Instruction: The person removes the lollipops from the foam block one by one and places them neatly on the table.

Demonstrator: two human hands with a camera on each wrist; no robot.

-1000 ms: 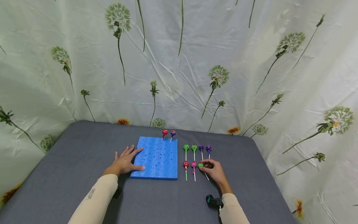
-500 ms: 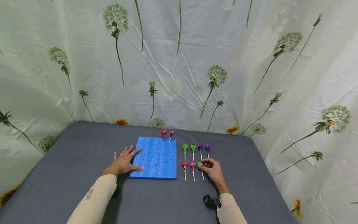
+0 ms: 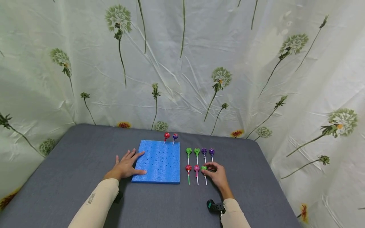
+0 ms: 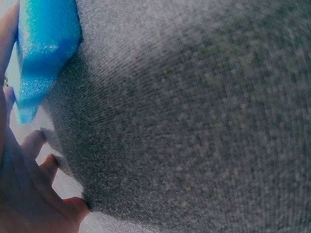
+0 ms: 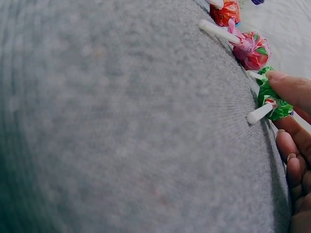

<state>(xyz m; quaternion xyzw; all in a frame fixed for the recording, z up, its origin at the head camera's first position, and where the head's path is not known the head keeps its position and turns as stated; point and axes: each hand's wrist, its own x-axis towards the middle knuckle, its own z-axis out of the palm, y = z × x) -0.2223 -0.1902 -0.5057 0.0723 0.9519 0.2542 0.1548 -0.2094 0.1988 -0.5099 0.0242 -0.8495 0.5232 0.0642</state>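
My left hand (image 3: pixel 125 166) lies spread at the left edge of a blue foam board (image 3: pixel 159 163) dotted with small holes, its thumb and index finger on the board's top. In the left wrist view the other fingers reach down to the grey cloth. My right hand (image 3: pixel 216 174) pinches the wrapped head of a green lollipop (image 3: pixel 204 168) between thumb and fingers; its white stick points toward me. Beside it lie a pink lollipop (image 3: pixel 196 169) and a red lollipop (image 3: pixel 188 169) with a green stick. A red lollipop (image 3: pixel 167 136) and a purple lollipop (image 3: pixel 175 136) stand upright at the board's far edge.
Behind the front row lie two green lollipops, one at the left (image 3: pixel 188 152) and one beside it (image 3: pixel 197 152), then two purple ones, the nearer-left purple lollipop (image 3: pixel 204 152) and the rightmost purple lollipop (image 3: pixel 211 152). A flowered curtain (image 3: pixel 182 79) hangs behind the grey table (image 3: pixel 159 205).
The green lollipop's stick has swung from slanting right to nearly parallel with its neighbours, turned by my right hand. My left hand stays on the board.
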